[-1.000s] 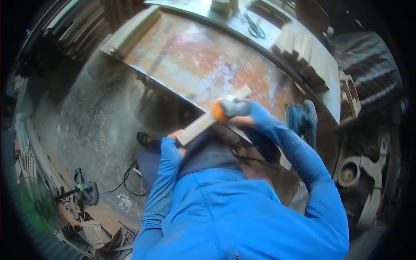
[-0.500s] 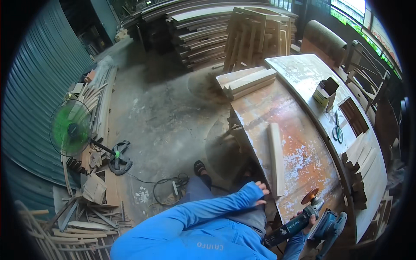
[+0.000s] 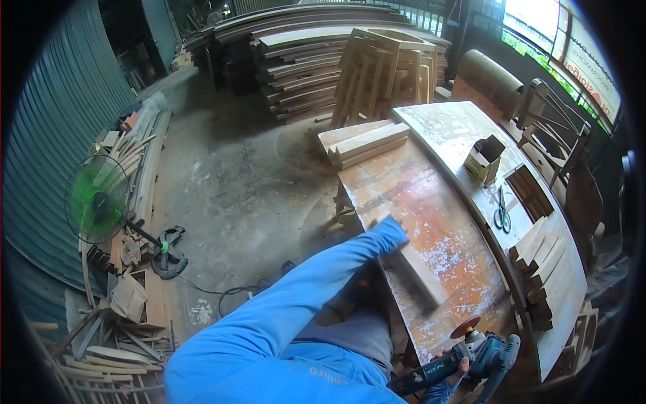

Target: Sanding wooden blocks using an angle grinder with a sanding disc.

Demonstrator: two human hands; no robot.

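Wood first: a pale wooden plank lies lengthwise on the rust-stained worktop at centre frame, the left hand at its far end (mostly hidden by the blue sleeve, so its grip I cannot tell). At lower right, the right hand is clamped around an angle grinder held beside the worktop's near edge. One-handed, the grinder could kick or the plank could skid.

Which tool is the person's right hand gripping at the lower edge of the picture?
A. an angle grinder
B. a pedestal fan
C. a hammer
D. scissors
A. The right hand closes round the dark body of an angle grinder with a reddish disc at its head, while the scissors lie apart on the workbench and the green pedestal fan stands on the floor.
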